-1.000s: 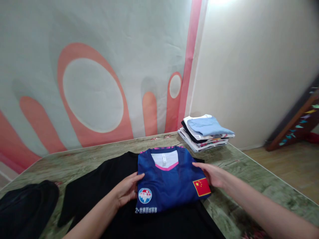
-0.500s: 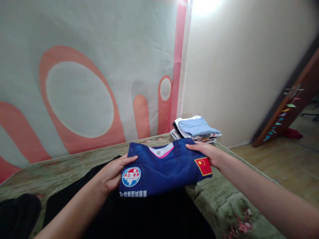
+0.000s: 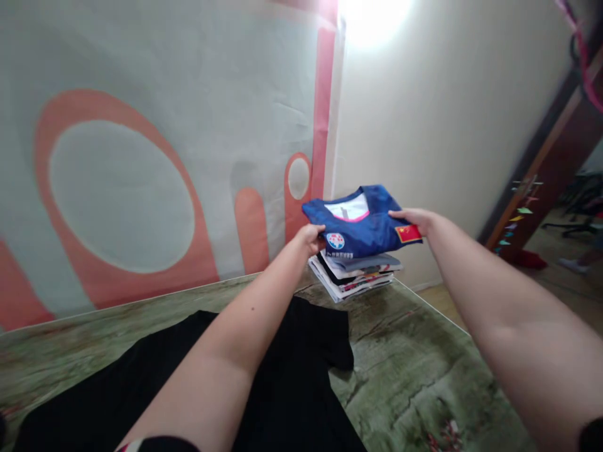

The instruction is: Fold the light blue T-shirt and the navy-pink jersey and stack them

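A folded dark blue T-shirt [image 3: 372, 229] with a white inner collar, a round badge and a red flag patch is held level between both hands. My left hand [image 3: 311, 240] pinches its left edge, thumb on top. On the opposite side, my right hand [image 3: 415, 220] grips the edge near the flag patch. Directly beneath the shirt is a stack of folded clothes [image 3: 351, 282], its top mostly hidden; whether the two touch I cannot tell. A black T-shirt [image 3: 301, 351] lies spread out under my left forearm.
The green patterned table surface [image 3: 400, 370] ends at a pale edge on the right. Behind it are a wall covering [image 3: 254, 125] with orange shapes and a plain wall [image 3: 414, 113]. A brown door [image 3: 551, 169] with hanging paper decorations stands at the right.
Both hands have carried the folded blue T-shirt forward and right, from above the black T-shirt to over the clothes stack. More of the black T-shirt now shows.
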Available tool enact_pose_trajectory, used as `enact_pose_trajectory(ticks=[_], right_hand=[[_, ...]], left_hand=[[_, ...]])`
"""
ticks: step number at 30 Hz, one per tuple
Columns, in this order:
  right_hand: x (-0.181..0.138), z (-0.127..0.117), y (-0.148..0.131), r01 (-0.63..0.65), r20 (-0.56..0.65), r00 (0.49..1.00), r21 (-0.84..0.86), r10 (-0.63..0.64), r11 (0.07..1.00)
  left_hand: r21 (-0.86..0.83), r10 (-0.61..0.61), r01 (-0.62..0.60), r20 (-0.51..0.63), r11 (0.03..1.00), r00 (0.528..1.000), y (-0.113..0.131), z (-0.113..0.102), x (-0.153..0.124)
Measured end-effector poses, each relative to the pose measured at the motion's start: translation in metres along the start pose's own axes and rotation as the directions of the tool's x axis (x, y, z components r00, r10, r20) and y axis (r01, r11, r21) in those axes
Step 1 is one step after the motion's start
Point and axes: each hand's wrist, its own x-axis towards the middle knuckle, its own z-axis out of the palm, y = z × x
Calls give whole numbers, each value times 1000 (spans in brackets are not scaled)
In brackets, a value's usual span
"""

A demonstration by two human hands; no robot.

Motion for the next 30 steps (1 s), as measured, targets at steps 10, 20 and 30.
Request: enact_pose_trajectory(ticks=[10,20,30], right_hand=[[62,-16,88,-155,49,986,-85,160,984],[73,-23,136,-104,99,987,-205,127,973],[74,-38,115,104,-62,989,-353,-134,930]], left_hand=[[-11,-33,33,-38,999,999,-66,-37,25],[41,-84,87,-66,995,994,-94,-45,9],[131,-79,73,37,989,996,-87,-35,-24]])
